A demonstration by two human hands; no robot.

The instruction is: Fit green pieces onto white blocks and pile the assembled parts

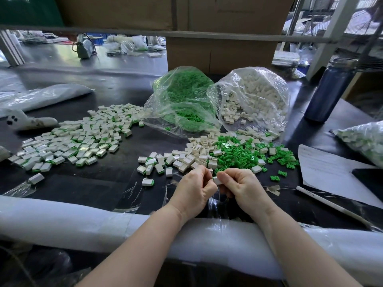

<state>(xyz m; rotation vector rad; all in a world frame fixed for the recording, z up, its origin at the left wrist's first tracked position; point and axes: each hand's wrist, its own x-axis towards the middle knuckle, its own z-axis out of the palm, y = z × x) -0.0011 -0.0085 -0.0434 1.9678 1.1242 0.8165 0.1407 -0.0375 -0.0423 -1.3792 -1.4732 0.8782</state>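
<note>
Dark bench (107,183) below; your left hand (193,190) and right hand (241,186) have fingers clamped on one small white plastic block (217,180). Squeeze squarely so its green piece seats flush.

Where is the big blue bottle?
In the head view, the blue bottle stands on the table's far right side, just right of the bag of white blocks and behind the sheet of paper.
</note>
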